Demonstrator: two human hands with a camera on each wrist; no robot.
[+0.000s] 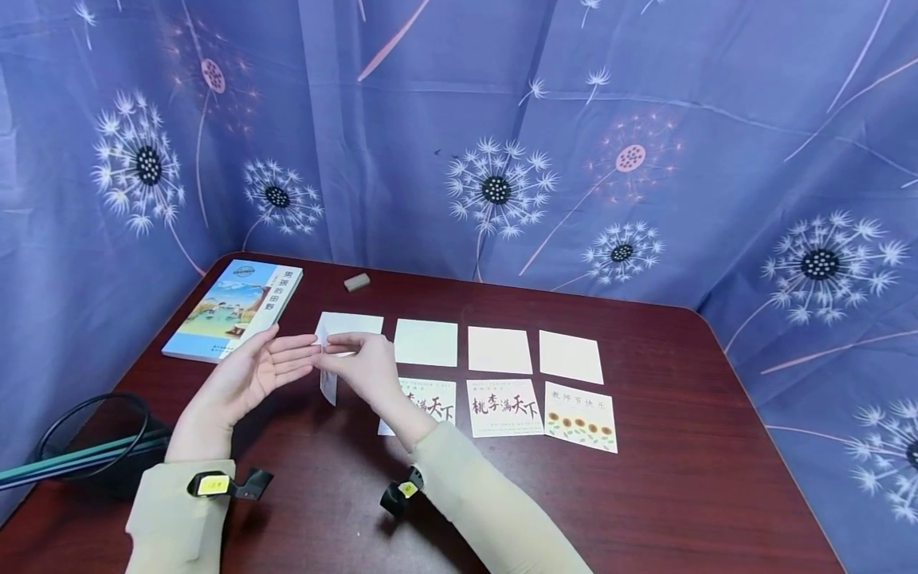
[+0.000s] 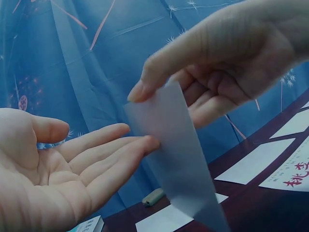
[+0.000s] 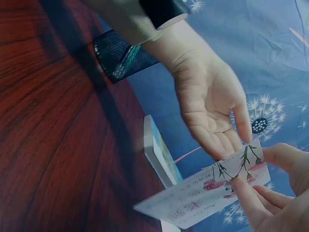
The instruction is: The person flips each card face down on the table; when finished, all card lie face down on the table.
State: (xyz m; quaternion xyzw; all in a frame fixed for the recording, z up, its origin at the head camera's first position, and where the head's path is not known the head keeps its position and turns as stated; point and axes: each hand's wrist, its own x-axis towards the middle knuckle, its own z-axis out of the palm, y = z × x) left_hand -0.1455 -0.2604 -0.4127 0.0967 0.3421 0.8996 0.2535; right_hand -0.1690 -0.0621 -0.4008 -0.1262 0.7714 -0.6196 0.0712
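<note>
My right hand (image 1: 369,368) pinches a thin card (image 1: 328,387) by its upper end, thumb against fingers, and the card hangs down edge-on in the head view. In the right wrist view the card (image 3: 193,195) shows pink flowers, green stems and small writing. Its other face (image 2: 174,145) looks plain white in the left wrist view. My left hand (image 1: 247,379) is held palm up with its fingers stretched out, and its fingertips (image 2: 150,143) are right at the card. Below the hands lies a blank pale card (image 1: 358,323), partly covered by them.
More blank cards (image 1: 426,343) continue that row to the right. In front lie two cards with red lettering (image 1: 504,406) and a sunflower card (image 1: 579,426). A book (image 1: 229,307) and an eraser-like block (image 1: 356,282) are farther back. A dark mesh holder (image 1: 136,462) stands at left.
</note>
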